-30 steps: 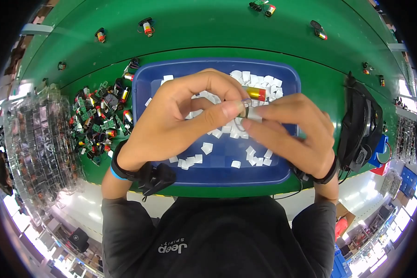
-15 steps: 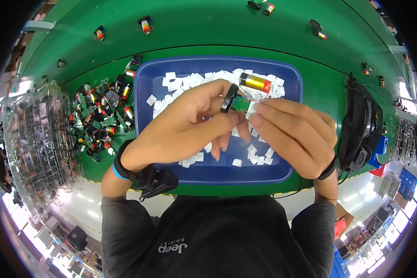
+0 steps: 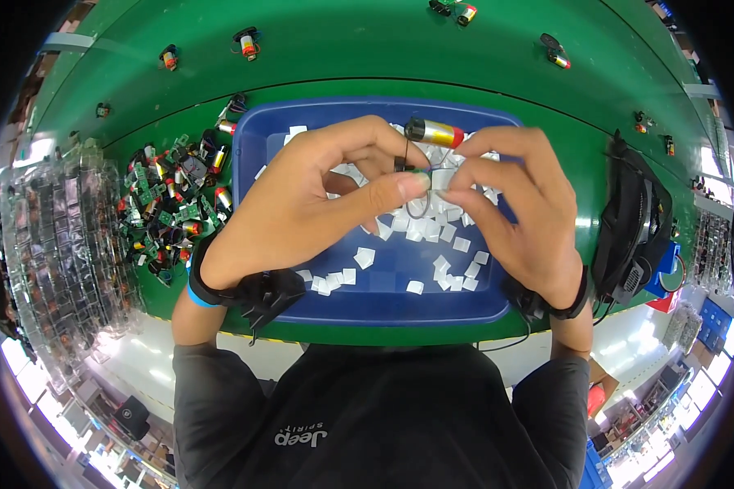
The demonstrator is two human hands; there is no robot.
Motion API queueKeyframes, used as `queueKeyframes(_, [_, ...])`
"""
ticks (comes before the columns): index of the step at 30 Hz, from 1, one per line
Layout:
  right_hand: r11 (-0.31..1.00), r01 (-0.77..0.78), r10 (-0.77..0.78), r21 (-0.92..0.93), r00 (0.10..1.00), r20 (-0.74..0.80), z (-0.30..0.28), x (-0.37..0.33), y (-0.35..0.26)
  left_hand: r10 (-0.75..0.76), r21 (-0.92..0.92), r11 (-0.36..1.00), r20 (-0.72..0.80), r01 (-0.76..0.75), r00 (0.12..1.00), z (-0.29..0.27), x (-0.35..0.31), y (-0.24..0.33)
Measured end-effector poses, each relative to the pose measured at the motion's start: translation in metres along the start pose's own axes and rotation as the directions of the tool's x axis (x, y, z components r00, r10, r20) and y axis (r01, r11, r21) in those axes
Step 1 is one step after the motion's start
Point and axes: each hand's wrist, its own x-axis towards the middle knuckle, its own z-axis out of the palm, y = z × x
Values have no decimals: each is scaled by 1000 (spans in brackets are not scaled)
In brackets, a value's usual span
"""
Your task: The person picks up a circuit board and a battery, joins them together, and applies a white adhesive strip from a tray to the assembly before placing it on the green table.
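Shiny tube-shaped battery point(image 3: 437, 133) over a blue plastic tub point(image 3: 375, 309)

Left hand point(image 3: 302, 208): fingers pinched on a green board point(image 3: 420, 172), mostly hidden, thin wires point(image 3: 419, 218) looping below. Right hand point(image 3: 534, 200): fingers pinched on a flat white square point(image 3: 443, 178) beside it

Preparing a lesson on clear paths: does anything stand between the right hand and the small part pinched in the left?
Yes: a white square sits in the gap, right at the right hand. A thin wire loop shows nearer the wearer. The gold-and-red cylinder lies beyond the gap.
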Motion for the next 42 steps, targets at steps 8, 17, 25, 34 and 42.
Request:
queueKeyframes(8, [667,-446,548,597,836,11,4,2,20,70,188,981,-87,-52,994,-3,-3,0])
queueKeyframes(17, [913,-172,138,370,983,118,3,7,9,91,304,950,-49,-72,995,3,-6,-1])
queueKeyframes(25, [889,-267,255,372,963,84,6,3,0,29,220,975,-230,22,973,17,-1,-7])
queueKeyframes(34, [836,-368,335,407,930,154,13,0,-5,452,723,663,-182,-192,874,24,-3,-19])
queueKeyframes(42, [983,-82,79,165,997,20,20,-1,2,84,596,803,-136,14,987,19,-5,-7])
